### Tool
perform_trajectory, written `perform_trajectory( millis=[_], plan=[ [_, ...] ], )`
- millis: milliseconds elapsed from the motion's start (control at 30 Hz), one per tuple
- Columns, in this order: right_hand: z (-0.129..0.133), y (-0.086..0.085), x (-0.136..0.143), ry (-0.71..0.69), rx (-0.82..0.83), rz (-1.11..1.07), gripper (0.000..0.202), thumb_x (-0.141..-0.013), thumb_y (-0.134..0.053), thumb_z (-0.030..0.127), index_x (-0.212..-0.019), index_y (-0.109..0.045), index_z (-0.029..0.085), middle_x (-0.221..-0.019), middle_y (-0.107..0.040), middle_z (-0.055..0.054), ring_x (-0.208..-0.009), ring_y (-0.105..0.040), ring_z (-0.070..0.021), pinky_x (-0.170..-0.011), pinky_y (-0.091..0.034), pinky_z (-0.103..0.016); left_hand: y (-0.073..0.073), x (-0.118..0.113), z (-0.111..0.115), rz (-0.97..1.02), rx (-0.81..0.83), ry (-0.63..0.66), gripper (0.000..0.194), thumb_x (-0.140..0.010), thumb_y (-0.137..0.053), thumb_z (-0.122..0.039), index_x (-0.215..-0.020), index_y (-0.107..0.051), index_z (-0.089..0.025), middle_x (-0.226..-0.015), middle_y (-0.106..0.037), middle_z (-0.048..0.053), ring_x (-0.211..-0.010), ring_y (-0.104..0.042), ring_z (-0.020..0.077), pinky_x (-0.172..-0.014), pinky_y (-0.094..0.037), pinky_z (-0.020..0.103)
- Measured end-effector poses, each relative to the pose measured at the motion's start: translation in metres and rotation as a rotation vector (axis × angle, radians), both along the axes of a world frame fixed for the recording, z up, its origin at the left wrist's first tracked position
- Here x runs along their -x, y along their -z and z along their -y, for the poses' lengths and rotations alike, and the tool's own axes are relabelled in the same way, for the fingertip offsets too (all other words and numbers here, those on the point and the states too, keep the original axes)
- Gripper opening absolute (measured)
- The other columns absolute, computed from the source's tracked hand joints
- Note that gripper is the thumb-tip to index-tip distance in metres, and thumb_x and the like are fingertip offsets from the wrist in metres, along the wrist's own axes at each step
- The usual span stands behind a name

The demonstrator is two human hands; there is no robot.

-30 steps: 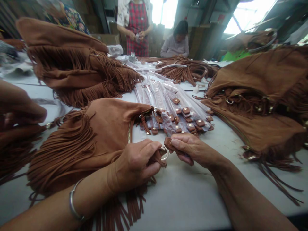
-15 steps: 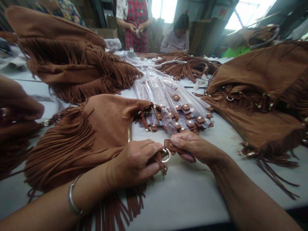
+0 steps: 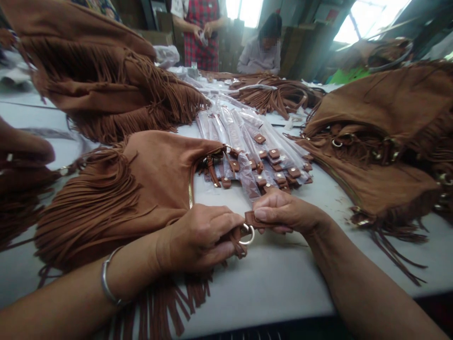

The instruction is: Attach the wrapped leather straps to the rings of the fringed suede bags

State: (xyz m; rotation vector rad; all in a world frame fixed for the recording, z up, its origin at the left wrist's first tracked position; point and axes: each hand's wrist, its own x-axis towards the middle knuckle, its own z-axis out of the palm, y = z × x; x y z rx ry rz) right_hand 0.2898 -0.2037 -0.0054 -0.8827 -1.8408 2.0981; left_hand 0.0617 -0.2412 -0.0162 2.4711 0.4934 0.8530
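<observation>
A brown fringed suede bag (image 3: 159, 172) lies in front of me, its gold zipper (image 3: 191, 193) facing right. My left hand (image 3: 201, 238) is closed around the bag's corner by a metal ring (image 3: 252, 235), which sticks out past the fingertips. Pinched in my right hand (image 3: 288, 211) is the brown leather end of a strap (image 3: 250, 218), right at the ring. Whether the strap end passes through the ring is hard to see. Clear plastic wrap (image 3: 248, 177) runs back from the right hand toward the strap pile.
Plastic-wrapped straps (image 3: 230, 132) with brown snap ends lie behind my hands. Fringed bags stand at back left (image 3: 88, 89) and right (image 3: 382, 108). Another person's hand (image 3: 26, 144) is at the left edge. Two people (image 3: 201, 35) are across the white table (image 3: 283, 288).
The strap end has turned and come down against the ring, its snap now out of sight. Both hands stay close together. The other person's hand at left shifted slightly left.
</observation>
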Motion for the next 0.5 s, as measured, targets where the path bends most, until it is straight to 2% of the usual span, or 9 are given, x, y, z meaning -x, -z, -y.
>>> perform_trajectory(
  millis=[300, 400, 500],
  plan=[
    [0.0079, -0.0110, -0.0022, -0.150, -0.025, 0.070, 0.041, -0.084, -0.052, 0.045, -0.073, -0.058, 0.006, -0.046, -0.039, 0.005, -0.032, -0.033, -0.0022, -0.028, -0.022, -0.011, -0.0057, 0.0019, 0.0000, -0.137, -0.002, 0.008, 0.027, -0.083, -0.043, -0.016, -0.109, -0.050, -0.012, -0.083, -0.058, 0.008, -0.075, -0.056, 0.0150, -0.064, -0.047, 0.024],
    [0.0098, -0.0092, -0.0004, -0.056, -0.051, 0.058, 0.035, -0.081, -0.058, 0.042, -0.075, -0.057, 0.008, -0.049, -0.040, 0.006, -0.034, -0.035, -0.0018, -0.030, -0.024, -0.011, -0.0040, 0.0015, -0.0024, -0.134, -0.005, -0.053, 0.025, -0.083, -0.044, -0.017, -0.107, -0.048, -0.013, -0.081, -0.057, 0.005, -0.074, -0.056, 0.0148, -0.065, -0.047, 0.024],
    [0.0102, -0.0063, 0.0015, 0.082, -0.089, 0.043, 0.033, -0.078, -0.061, 0.042, -0.072, -0.056, 0.009, -0.045, -0.036, 0.008, -0.034, -0.031, -0.0017, -0.029, -0.021, -0.011, -0.0025, -0.0026, -0.0035, -0.185, -0.040, -0.201, 0.025, -0.084, -0.046, -0.021, -0.108, -0.042, -0.013, -0.081, -0.056, 0.003, -0.071, -0.055, 0.0148, -0.062, -0.046, 0.025]
  ],
)
